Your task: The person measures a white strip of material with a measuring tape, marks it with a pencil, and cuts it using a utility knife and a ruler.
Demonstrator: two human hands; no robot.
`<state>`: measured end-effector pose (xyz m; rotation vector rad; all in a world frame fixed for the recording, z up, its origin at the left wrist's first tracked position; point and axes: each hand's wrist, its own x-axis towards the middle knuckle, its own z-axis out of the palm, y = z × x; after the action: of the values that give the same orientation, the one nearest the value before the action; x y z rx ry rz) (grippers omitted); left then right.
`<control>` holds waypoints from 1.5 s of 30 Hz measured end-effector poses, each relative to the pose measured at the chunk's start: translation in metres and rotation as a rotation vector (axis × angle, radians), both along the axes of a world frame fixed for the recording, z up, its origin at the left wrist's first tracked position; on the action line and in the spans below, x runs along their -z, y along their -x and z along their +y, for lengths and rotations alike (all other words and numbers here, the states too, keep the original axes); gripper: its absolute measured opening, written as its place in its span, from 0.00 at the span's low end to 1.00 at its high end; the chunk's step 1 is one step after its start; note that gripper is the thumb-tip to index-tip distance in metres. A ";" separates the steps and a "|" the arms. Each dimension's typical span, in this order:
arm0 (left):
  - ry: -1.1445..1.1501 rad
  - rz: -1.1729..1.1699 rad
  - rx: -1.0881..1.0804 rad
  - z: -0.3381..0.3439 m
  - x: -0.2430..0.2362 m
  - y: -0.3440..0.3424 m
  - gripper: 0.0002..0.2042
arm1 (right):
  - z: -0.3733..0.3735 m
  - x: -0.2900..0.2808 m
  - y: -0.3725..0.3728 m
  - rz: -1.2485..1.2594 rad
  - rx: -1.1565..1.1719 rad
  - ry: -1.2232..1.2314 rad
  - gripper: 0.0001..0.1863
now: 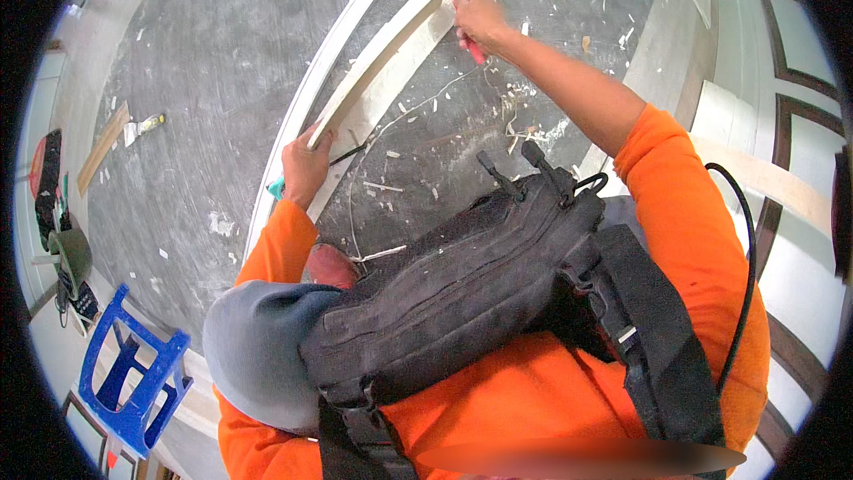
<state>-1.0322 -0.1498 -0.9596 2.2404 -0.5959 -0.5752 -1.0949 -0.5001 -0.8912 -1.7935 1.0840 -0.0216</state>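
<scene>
My left hand [305, 166] is closed around the near end of a narrow pale strip [380, 62] that stands on edge. Beneath the strip lies a wide white board [364, 107], running away to the upper right. Farther along, my right hand [480, 22] is wrapped around a red-handled tool [477, 52]. Its short light-coloured tip shows beyond the fingers, close to the strip; whether it touches cannot be made out. A teal object [276, 188] shows beside my left wrist, its kind unclear. Parallel on the left runs a long white trim piece [330, 62].
White scraps and a thin cord [355, 204] litter the grey floor [213, 80]. A paintbrush [145, 127] lies by a wooden strip [102, 149] at left. A blue plastic stool [133, 373] stands at lower left; panelled white walls or doors [800, 36] edge the right. A black bag [453, 293] hangs across my front.
</scene>
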 end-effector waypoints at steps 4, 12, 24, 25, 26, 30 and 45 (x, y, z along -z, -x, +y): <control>-0.039 -0.013 0.004 0.006 0.004 -0.004 0.11 | 0.010 -0.003 0.000 -0.012 0.080 -0.153 0.16; -0.017 0.013 0.079 -0.007 -0.005 -0.003 0.12 | -0.012 0.036 0.015 -0.163 0.084 -0.219 0.15; -0.040 0.007 -0.010 0.019 -0.001 -0.011 0.13 | 0.042 0.016 -0.007 0.037 -0.121 -0.062 0.18; -0.037 0.019 0.009 0.016 -0.004 -0.009 0.13 | 0.069 0.008 0.006 0.030 -0.198 -0.088 0.19; -0.027 0.020 0.016 0.010 -0.002 -0.008 0.14 | 0.085 0.008 0.015 0.020 -0.275 -0.111 0.20; -0.026 0.034 0.015 -0.001 -0.002 -0.006 0.14 | 0.042 0.005 0.009 0.002 -0.144 -0.012 0.20; -0.021 0.021 0.022 -0.001 -0.001 -0.005 0.14 | 0.053 0.016 0.016 0.014 -0.193 -0.038 0.20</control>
<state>-1.0269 -0.1507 -0.9586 2.2472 -0.6076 -0.6180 -1.1114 -0.4468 -0.9071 -1.8593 0.9114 0.1271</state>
